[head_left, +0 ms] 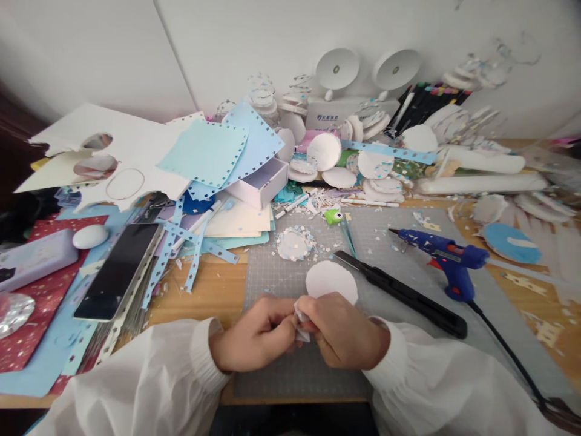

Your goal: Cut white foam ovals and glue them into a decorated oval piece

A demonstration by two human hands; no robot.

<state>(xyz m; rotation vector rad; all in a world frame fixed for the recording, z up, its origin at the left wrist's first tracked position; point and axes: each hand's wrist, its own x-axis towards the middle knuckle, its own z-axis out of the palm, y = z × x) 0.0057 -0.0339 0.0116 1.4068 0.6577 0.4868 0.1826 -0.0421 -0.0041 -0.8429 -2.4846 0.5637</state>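
My left hand (256, 333) and my right hand (342, 330) meet over the near part of a grey cutting mat (399, 315). Both pinch a small crumpled piece of white paper (302, 320) between their fingertips. Just beyond the hands a round white paper disc (331, 280) lies flat on the mat. Both arms wear loose white sleeves.
A long black knife-like tool (403, 293) lies diagonally right of the disc. A blue glue gun (447, 257) stands further right, its cord running toward me. A dark phone (118, 269) lies at left. Blue sheets, white discs and paper scraps crowd the back of the desk.
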